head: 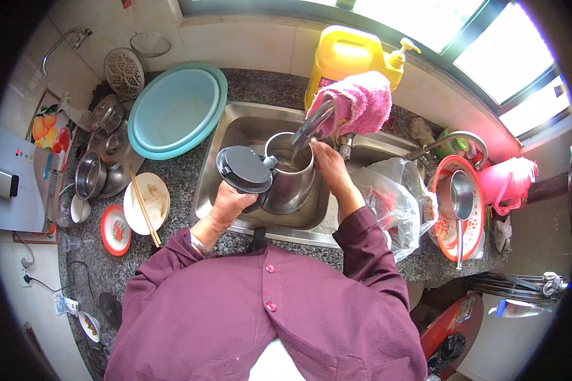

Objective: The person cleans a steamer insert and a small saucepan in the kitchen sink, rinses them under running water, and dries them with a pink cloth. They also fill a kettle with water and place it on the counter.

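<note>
A stainless-steel kettle (290,190) is held over the left basin of a steel sink (248,119), with its black lid (245,166) swung up toward the left. My left hand (229,205) grips the kettle's handle, which the lid and fingers largely hide. On the opposite side, my right hand (332,166) has its fingers at the rim, some of them out of sight behind the wall. The chrome faucet spout (312,125) ends over the kettle's mouth, and what looks like a thin stream drops inside. A pink cloth (362,102) drapes over the faucet.
Nested light-blue basins (178,114) lean left of the sink. Nearer are a bowl (143,205) with chopsticks (144,207) across it and a red-rimmed dish (116,231). A yellow jug (343,52) stands behind. Plastic bags (395,200) and a ladle (461,195) on a red-rimmed basin (438,209) lie right.
</note>
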The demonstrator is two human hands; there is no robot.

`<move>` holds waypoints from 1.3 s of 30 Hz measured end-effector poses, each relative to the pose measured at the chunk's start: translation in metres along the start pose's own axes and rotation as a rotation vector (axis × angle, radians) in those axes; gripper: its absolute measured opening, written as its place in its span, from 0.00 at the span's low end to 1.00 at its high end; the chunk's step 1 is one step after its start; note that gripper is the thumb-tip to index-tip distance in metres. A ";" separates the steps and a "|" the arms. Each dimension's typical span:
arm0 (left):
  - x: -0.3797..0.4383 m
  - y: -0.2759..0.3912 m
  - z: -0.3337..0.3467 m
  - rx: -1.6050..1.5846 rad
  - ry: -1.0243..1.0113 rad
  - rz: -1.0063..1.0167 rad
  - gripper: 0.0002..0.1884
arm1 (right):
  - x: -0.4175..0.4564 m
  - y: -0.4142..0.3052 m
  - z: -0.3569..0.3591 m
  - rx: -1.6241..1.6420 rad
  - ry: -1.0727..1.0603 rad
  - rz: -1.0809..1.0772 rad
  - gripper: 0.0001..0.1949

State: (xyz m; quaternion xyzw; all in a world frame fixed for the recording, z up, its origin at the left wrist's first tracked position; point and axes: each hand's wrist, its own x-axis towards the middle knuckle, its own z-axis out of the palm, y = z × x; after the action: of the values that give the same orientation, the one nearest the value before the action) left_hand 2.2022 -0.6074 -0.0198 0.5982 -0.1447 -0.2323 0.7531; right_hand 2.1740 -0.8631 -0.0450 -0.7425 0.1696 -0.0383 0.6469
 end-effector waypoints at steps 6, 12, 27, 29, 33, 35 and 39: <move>0.002 -0.006 -0.001 0.040 -0.022 -0.006 0.27 | 0.008 -0.018 -0.013 -0.062 -0.099 0.246 0.15; 0.003 -0.003 -0.003 0.081 -0.041 0.030 0.30 | 0.013 -0.024 -0.014 -0.099 -0.145 0.259 0.13; 0.029 -0.011 -0.031 0.694 0.026 0.288 0.28 | -0.010 -0.033 0.000 -0.242 0.012 0.138 0.11; 0.039 -0.021 -0.036 0.771 0.011 0.308 0.26 | -0.009 -0.032 0.000 -0.257 0.031 0.155 0.11; 0.049 -0.002 -0.018 0.760 -0.018 0.250 0.26 | -0.005 -0.029 -0.006 -0.262 0.060 0.183 0.12; 0.056 -0.011 -0.020 0.736 -0.009 0.178 0.26 | -0.006 -0.035 -0.007 -0.267 0.061 0.189 0.12; 0.053 -0.007 -0.012 0.331 0.026 -0.011 0.28 | -0.003 -0.029 -0.013 -0.258 0.047 0.178 0.13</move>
State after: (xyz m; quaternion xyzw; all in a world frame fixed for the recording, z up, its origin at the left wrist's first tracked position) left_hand 2.2522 -0.6262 -0.0323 0.7180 -0.1678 -0.2015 0.6448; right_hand 2.1735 -0.8714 -0.0139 -0.8004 0.2533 0.0243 0.5428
